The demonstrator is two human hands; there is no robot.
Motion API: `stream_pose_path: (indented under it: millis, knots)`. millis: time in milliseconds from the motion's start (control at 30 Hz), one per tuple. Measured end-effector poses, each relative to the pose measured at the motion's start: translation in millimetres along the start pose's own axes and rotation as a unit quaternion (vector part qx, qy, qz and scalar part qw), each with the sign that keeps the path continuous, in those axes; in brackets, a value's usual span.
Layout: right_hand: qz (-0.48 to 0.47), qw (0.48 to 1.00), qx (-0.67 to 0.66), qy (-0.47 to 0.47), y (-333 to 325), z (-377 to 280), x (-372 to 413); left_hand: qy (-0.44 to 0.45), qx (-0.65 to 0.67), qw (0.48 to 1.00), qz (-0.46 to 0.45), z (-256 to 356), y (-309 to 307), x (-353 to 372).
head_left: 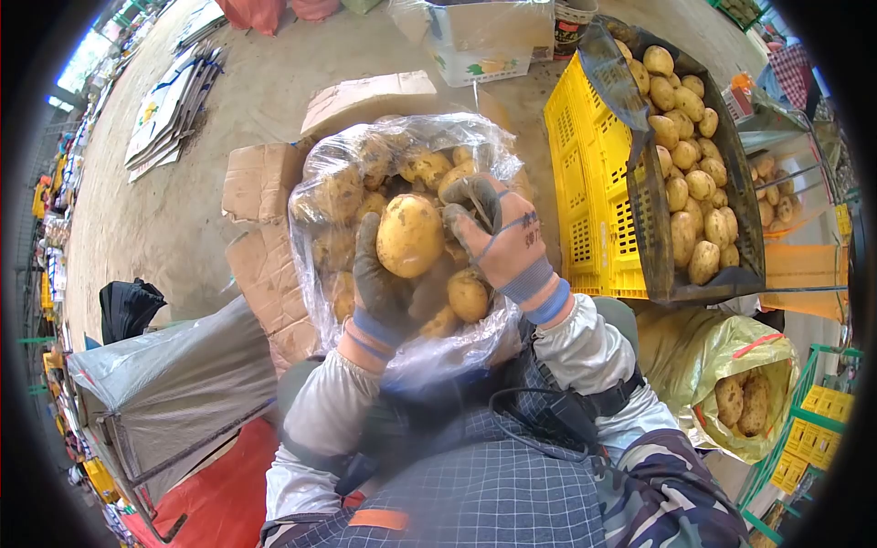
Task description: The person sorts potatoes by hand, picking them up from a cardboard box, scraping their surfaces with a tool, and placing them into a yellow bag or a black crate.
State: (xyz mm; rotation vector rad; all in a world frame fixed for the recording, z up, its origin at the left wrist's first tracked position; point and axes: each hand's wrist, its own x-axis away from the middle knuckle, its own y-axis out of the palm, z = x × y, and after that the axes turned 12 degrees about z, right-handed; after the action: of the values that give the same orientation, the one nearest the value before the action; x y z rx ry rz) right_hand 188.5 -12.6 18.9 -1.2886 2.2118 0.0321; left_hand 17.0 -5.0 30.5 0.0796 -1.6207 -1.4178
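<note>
My left hand (375,283), in a grey-palmed, orange-backed work glove, grips a large yellow-brown potato (409,236) with dark specks. That potato is above an open cardboard box (265,265) lined with a clear plastic bag (315,183). More potatoes (426,169) lie inside the bag, partly under the film. Just right of the held potato is my right hand (498,233), in a matching glove. Its fingers are curled inward near another potato (468,294) and the bag's right side. Whatever they may pinch is hidden.
At right stands a yellow crate (594,183) beside a dark-lined container of potatoes (699,183). A greenish bag (676,365) with potatoes lies below it. Flattened boxes (169,114) lie at the upper left, and a white box (484,46) stands behind. A grey sheet (192,365) covers something at left.
</note>
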Motion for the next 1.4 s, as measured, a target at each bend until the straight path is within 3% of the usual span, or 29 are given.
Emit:
stream_pose_path:
  millis: [33,100,200,300,533,633,767,833,900,967,1067,1100,1133,1200,1233,1300,1333,1367,1400]
  knots:
    - [-0.033,0.999,-0.003,-0.016,-4.4,-9.5,-4.7,-0.027,0.023,0.997,-0.062,4.7,-8.1,-1.9]
    - [-0.103,0.993,-0.011,-0.051,-17.8,-32.2,-15.8,-0.021,0.031,0.995,-0.093,7.1,-10.8,-2.4]
    - [-0.166,0.971,0.081,-0.150,-15.3,-39.7,-8.9,0.051,-0.005,0.998,-0.028,2.2,-3.8,2.7]
    - [-0.129,0.979,0.042,-0.152,-10.2,-37.0,-3.6,0.053,-0.009,0.999,-0.008,0.2,-0.5,3.6]
    - [0.028,0.999,0.032,-0.017,-9.9,-18.3,-23.2,0.087,-0.016,0.994,0.067,4.3,10.9,8.0]
    - [-0.109,0.958,-0.158,0.211,-14.4,-29.2,-24.6,0.108,-0.007,0.992,0.064,5.4,5.8,7.7]
    - [-0.150,0.969,-0.145,0.128,-10.0,-36.6,-15.2,0.093,0.008,0.995,-0.023,5.5,-15.1,5.1]
    - [-0.115,0.980,-0.159,0.045,-5.4,-32.9,-10.6,0.203,-0.143,0.968,-0.027,1.3,-25.7,3.4]
    - [-0.108,0.981,-0.128,0.095,-10.0,-39.3,-12.2,0.203,-0.173,0.962,-0.063,2.7,-33.5,-0.6]
    - [-0.097,0.979,-0.133,0.123,-12.8,-37.2,-14.4,0.097,-0.080,0.984,-0.127,10.3,-39.3,-3.0]
    - [-0.096,0.968,-0.197,0.118,-13.7,-28.1,-15.8,0.178,-0.144,0.971,-0.073,2.1,-34.7,1.2]
    - [-0.108,0.963,-0.222,0.105,-13.2,-33.8,-16.3,0.306,-0.325,0.892,-0.067,1.5,-36.0,0.0]
    - [-0.121,0.957,-0.246,0.092,-12.2,-37.2,-16.1,0.416,-0.488,0.765,-0.057,1.0,-39.0,-2.0]
    - [-0.118,0.965,-0.221,0.081,-8.1,-33.2,-10.2,0.386,-0.473,0.788,-0.080,3.0,-45.5,-4.1]
    - [-0.116,0.968,-0.208,0.076,-7.4,-32.5,-8.3,0.240,-0.284,0.921,-0.113,8.2,-48.1,-4.8]
    - [-0.098,0.978,-0.156,0.095,-15.1,-41.5,-13.9,0.253,-0.314,0.905,-0.135,10.5,-48.6,-4.8]
    - [-0.088,0.982,-0.130,0.103,-18.6,-45.4,-17.5,0.407,-0.523,0.739,-0.121,8.8,-46.8,-3.5]
    - [-0.064,0.985,-0.107,0.120,-18.4,-40.6,-17.6,0.523,-0.681,0.503,-0.096,7.0,-45.7,-2.3]
    - [-0.040,0.986,-0.083,0.137,-16.4,-32.2,-17.4,0.479,-0.569,0.660,-0.105,5.2,-46.4,-2.8]
